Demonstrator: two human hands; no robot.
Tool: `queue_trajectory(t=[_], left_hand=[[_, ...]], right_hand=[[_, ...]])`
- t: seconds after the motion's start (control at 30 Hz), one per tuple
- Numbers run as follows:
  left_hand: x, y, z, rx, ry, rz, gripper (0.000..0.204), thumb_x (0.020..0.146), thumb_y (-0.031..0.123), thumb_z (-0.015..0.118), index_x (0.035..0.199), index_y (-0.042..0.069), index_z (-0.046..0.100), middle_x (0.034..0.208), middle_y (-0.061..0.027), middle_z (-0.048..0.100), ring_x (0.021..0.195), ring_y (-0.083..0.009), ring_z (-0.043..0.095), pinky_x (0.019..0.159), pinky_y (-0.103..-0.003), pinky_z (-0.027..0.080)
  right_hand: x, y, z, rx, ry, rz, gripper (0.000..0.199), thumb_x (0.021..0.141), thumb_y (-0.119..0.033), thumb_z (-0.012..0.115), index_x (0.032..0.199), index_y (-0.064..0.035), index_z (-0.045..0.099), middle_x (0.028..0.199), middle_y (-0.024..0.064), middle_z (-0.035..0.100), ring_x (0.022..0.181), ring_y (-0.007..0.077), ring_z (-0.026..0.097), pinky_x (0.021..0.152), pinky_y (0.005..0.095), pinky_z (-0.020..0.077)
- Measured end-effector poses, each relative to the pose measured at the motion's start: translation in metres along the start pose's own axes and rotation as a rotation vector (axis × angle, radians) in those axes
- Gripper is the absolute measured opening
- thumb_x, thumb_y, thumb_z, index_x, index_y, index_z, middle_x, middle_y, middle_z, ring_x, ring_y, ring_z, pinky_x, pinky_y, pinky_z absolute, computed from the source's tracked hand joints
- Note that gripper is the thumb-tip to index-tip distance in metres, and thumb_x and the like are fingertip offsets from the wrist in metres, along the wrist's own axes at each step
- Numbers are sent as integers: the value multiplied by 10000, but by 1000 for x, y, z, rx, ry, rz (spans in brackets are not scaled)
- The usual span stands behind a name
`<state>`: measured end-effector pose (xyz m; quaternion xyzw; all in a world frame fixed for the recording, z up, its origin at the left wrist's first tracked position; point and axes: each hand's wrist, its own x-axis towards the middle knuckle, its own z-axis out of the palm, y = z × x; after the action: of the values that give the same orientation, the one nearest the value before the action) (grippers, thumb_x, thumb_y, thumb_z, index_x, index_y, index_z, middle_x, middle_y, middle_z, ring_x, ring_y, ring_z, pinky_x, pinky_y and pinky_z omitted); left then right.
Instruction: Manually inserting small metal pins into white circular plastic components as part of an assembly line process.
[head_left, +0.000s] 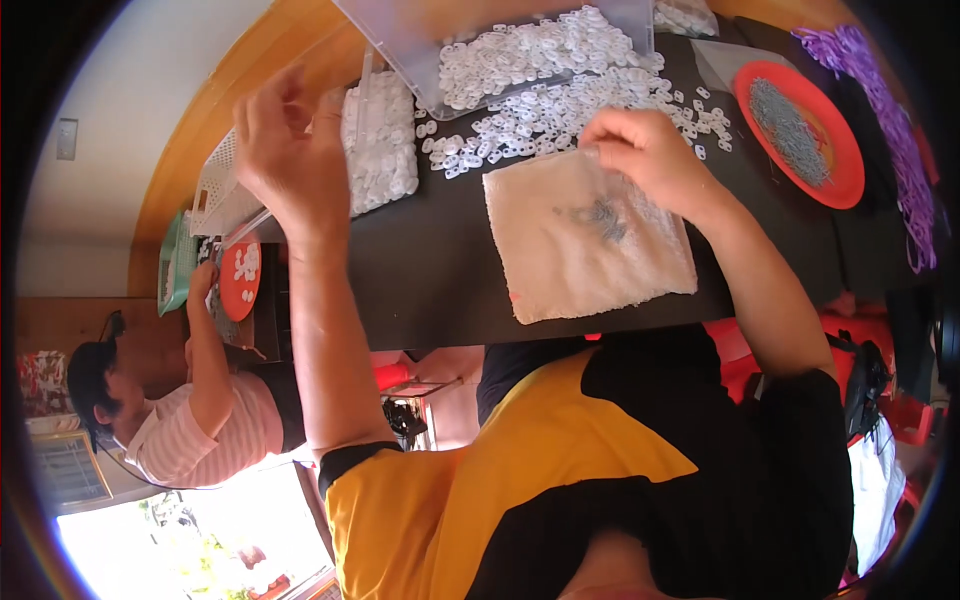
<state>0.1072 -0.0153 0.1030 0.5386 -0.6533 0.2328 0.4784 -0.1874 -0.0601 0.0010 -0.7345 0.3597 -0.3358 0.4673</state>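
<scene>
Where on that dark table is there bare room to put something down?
Bare dark table lies between the left hand and the white cloth, and right of the cloth below the red plate. The far side is crowded with white rings.

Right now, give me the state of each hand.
Left hand: raised above the table, fingers loosely curled, nothing visible in it.
Right hand: pinching the white cloth's top edge.

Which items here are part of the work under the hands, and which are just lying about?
In hand:
right hand on white cloth
small grey pins
white plastic pieces
left hand, raised

Lying about:
red plate
purple pieces
white basket
</scene>
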Motion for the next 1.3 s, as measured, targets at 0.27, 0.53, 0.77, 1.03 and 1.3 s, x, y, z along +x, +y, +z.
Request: queue_trajectory(t=[0.27, 0.53, 0.77, 1.03, 1.3], left_hand=[[-65, 25, 80, -362, -517, -121, 164, 785, 86, 709, 933, 18, 692, 914, -131, 669, 789, -298, 657, 703, -372, 515], [-79, 19, 124, -85, -794, -94, 188, 766, 180, 734, 882, 53, 659, 883, -158, 653, 826, -362, 642, 731, -448, 507], [-76, 30, 111, -270, -658, -136, 100, 801, 100, 696, 829, 24, 637, 767, -147, 644, 678, -299, 621, 642, -384, 488], [-101, 69, 68, -442, -748, -20, 132, 723, -18, 658, 831, 44, 614, 800, -105, 568, 699, -302, 610, 618, -369, 499], [-99, 95, 79, -505, -716, -55, 100, 751, 4, 645, 834, 56, 622, 805, -89, 568, 711, -295, 616, 623, -385, 502]], right_hand=[[4, 5, -2, -72, 141, -114, 96, 833, -100, 619, 863, -19, 662, 669, 31, 591, 606, 138, 540, 569, 287, 418], [-4, 3, 4, -688, 45, -272, 137, 778, -42, 565, 885, -79, 641, 917, 94, 661, 850, 323, 638, 727, 436, 492], [-10, -3, -8, -720, -111, -248, 130, 714, -12, 589, 824, -61, 639, 810, 104, 633, 807, 323, 628, 675, 428, 467], [-9, -5, -5, -807, -124, -203, 104, 694, -3, 579, 757, -43, 651, 752, 142, 630, 762, 335, 631, 648, 451, 456], [-7, -4, -9, -634, -18, -154, 113, 730, -37, 566, 791, -14, 658, 775, 166, 663, 769, 340, 648, 675, 432, 487]])
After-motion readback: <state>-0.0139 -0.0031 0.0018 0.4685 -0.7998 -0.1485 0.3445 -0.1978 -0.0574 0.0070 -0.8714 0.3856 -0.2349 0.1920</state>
